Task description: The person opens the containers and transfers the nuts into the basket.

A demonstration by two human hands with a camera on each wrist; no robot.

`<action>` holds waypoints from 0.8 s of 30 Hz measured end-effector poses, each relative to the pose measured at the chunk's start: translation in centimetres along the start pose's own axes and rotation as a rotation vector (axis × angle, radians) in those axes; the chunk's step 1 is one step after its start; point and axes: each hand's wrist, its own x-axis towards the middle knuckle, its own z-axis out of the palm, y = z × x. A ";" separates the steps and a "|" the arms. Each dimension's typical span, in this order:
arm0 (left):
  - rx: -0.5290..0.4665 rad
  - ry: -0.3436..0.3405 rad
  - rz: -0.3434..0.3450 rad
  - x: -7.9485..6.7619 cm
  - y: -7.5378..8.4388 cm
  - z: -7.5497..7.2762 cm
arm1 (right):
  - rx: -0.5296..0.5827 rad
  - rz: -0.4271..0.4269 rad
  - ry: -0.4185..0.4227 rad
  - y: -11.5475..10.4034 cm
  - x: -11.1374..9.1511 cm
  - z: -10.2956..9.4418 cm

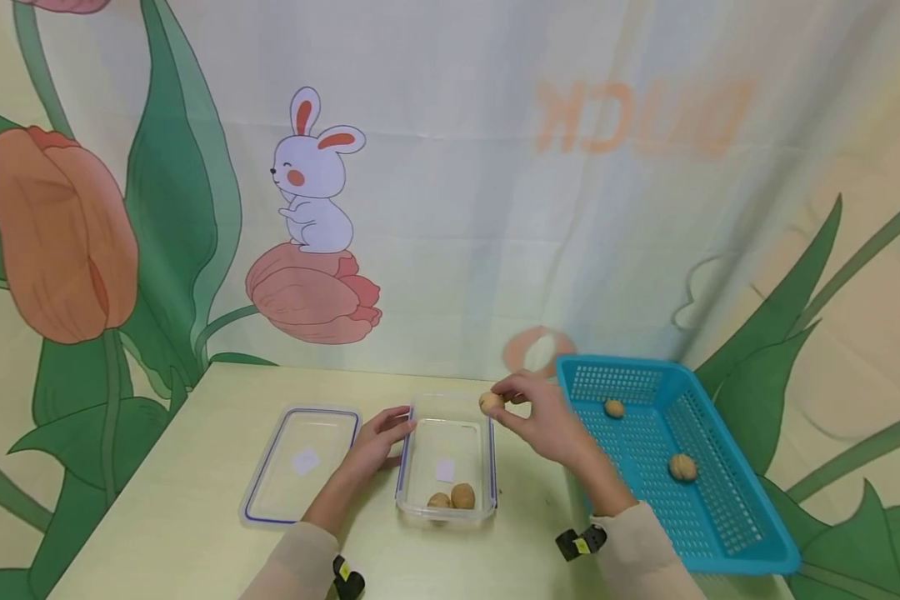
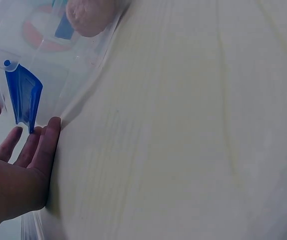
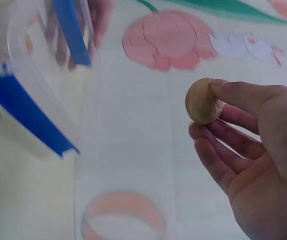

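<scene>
A walnut [image 1: 491, 403] is pinched between the thumb and fingers of my right hand [image 1: 543, 421], raised near the far right corner of a clear plastic food container [image 1: 446, 514]. In the right wrist view the same walnut [image 3: 202, 101] shows at the fingertips, apart from the container. Two walnuts [image 1: 462, 497] lie inside the container at its near end, and a small white label [image 1: 445, 470] shows on its bottom. My left hand [image 1: 375, 443] rests against the container's left side. In the left wrist view its extended fingers [image 2: 46, 142] touch near a blue latch [image 2: 26, 95].
A clear lid [image 1: 305, 425] with a blue seal lies flat on the table [image 1: 172, 492], left of the container. On the right stands a blue perforated basket [image 1: 750, 458] with two walnuts [image 1: 682, 467] far apart inside. A printed curtain [image 1: 450, 208] hangs behind the table.
</scene>
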 end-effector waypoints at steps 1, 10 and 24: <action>0.000 -0.001 -0.001 0.0 0.0 0.0 | 0.000 0.007 0.020 0.3 -0.2 -0.5; -0.009 -0.014 -0.007 -0.3 0.3 -0.1 | -0.016 0.146 0.157 3.3 -2.0 -4.3; -0.004 -0.014 -0.004 -0.3 0.3 -0.1 | -0.053 0.300 0.207 8.8 -4.0 -6.1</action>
